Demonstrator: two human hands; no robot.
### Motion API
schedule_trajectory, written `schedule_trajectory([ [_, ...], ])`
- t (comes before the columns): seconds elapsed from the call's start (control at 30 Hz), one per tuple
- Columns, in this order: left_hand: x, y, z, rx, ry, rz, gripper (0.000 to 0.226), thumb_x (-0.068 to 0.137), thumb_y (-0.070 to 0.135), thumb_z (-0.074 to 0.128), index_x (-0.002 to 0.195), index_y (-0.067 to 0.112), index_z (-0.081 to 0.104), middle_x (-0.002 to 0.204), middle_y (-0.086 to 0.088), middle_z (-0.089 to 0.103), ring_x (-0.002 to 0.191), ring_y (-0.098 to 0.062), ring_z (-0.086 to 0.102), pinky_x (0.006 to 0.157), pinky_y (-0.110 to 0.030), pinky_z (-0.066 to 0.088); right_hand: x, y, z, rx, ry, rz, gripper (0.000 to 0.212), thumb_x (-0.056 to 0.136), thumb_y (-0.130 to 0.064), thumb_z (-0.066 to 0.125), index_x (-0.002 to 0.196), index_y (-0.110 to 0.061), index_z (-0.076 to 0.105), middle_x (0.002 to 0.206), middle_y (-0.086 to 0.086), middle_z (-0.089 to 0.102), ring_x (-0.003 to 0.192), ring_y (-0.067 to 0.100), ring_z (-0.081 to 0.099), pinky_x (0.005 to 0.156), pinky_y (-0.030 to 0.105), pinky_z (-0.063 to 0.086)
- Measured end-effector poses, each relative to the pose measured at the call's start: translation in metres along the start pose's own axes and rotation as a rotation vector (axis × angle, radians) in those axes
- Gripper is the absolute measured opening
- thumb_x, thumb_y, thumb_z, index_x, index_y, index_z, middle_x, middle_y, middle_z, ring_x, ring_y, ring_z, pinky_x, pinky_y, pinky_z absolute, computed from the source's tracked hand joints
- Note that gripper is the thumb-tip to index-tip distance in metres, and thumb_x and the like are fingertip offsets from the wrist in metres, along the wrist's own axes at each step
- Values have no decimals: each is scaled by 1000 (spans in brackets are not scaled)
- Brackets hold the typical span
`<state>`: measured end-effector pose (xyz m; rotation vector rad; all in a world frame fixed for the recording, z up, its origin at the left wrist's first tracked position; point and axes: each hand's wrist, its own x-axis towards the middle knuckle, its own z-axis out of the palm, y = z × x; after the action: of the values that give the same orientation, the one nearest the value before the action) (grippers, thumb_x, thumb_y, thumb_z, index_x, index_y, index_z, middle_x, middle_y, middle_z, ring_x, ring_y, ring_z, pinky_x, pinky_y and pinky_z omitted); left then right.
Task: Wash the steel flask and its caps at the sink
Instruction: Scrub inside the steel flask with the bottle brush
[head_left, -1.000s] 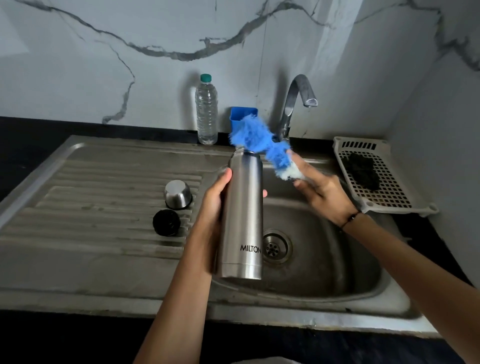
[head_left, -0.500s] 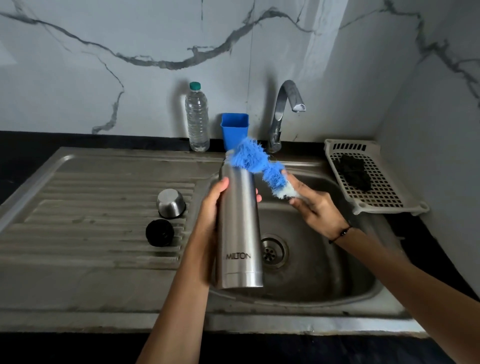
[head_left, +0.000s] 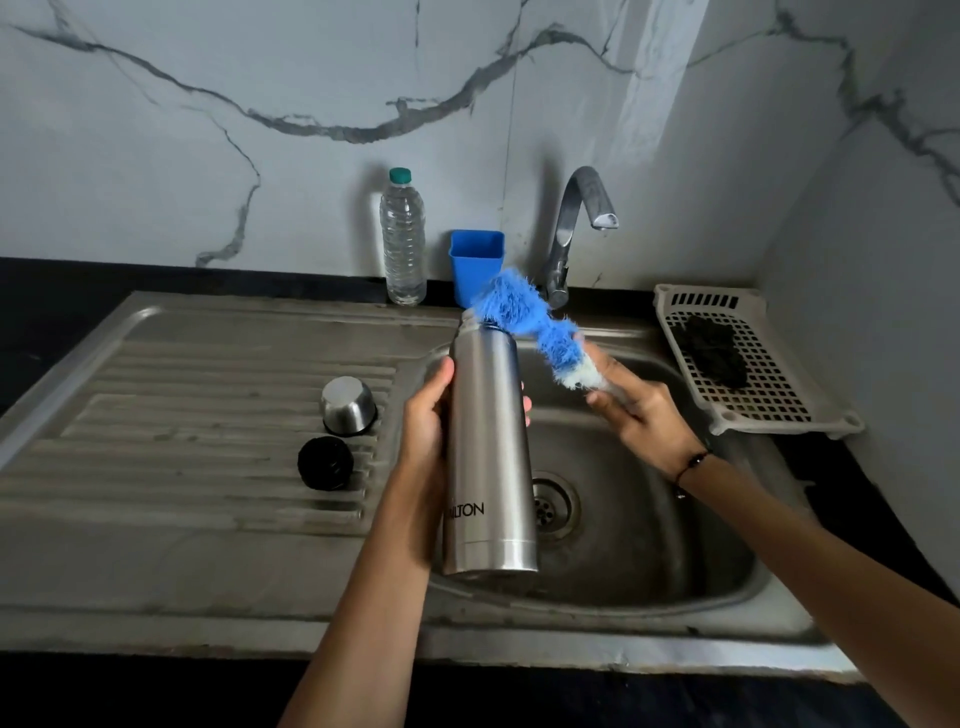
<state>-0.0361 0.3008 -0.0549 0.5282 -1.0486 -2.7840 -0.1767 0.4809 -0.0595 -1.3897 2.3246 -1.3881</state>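
left hand (head_left: 423, 415) grips flask (head_left: 488, 447) | right hand (head_left: 641, 415) holds brush (head_left: 530, 322) | steel sink (head_left: 675, 587) (marble wall (head_left: 260, 78))

One marking is legible. The steel flask (head_left: 488, 447) carries dark capital lettering low on its body, just above the base seam. The visible characters read "ILTON". The start of the word is cut off at the flask's left edge, beside the left hand (head_left: 423, 415) that grips it, so the first letter cannot be read in full. The clear plastic bottle (head_left: 402, 239) with the green cap at the back wall shows no readable label. No numbers or signs can be read elsewhere.
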Motion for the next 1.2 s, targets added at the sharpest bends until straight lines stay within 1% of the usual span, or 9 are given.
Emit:
schedule_trajectory([
  [0.3,-5,5,5,103,-23,-51,63,73,59,48,92,4,70,81,-15,69,67,-22,68,57,-27,56,-10,12,-1,-16,-37,46,63,92,-5,54,140,-33,24,139,-13,39,129,5,39,111,22,26],
  [0.43,-3,4,7,104,16,-5,60,74,53,55,102,1,68,89,-20,70,82,-28,66,76,-35,55,1,0,-6,6,22,16,59,92,-8,55,139,-31,27,131,-8,49,103,-16,53,97,10,37],
  [0.53,-1,2,10,7,-12,59,55,80,47,52,93,-2,73,91,-22,68,80,-31,65,96,-47,44,2,0,1,-50,-32,-26,58,90,-15,53,141,-22,25,136,-15,40,116,-17,44,103,10,32],
  [0.63,0,5,4,-11,-50,24,60,80,56,50,91,2,75,89,-16,68,73,-26,67,77,-36,54,-12,18,-1,-18,-59,83,60,92,-15,53,141,-33,24,136,-21,38,127,-1,41,111,36,33],
  [0.7,-2,6,1,56,-25,-33,64,72,64,50,81,6,76,83,-13,70,67,-22,67,62,-28,56,-14,20,-5,22,-35,119,60,93,-9,54,138,-43,32,133,-25,40,119,-10,45,109,43,35],
  [0.8,-2,6,6,126,-6,-58,61,70,63,51,75,8,77,82,-14,70,69,-21,67,58,-26,56,-2,6,-5,102,18,96,60,90,-18,54,134,-54,34,131,-20,48,105,-15,48,105,34,37],
  [0.9,1,5,12,108,17,3,57,73,57,52,83,6,77,87,-20,70,71,-25,67,62,-28,55,3,3,2,69,-16,51,60,89,-19,54,139,-44,31,135,-21,43,117,-14,44,108,21,31],
  [1.07,2,11,7,-160,-75,27,63,87,50,37,95,-1,73,94,-17,67,75,-26,64,77,-36,54,-15,22,0,58,-28,124,70,93,-12,54,128,-66,29,133,-24,44,113,-1,53,105,44,41],
  [1.2,-8,0,3,-13,-72,-31,73,81,73,45,100,6,69,88,-11,66,71,-20,64,62,-30,57,1,5,6,195,24,96,55,89,-31,56,135,-52,36,129,-16,52,101,-9,53,98,25,41],
])
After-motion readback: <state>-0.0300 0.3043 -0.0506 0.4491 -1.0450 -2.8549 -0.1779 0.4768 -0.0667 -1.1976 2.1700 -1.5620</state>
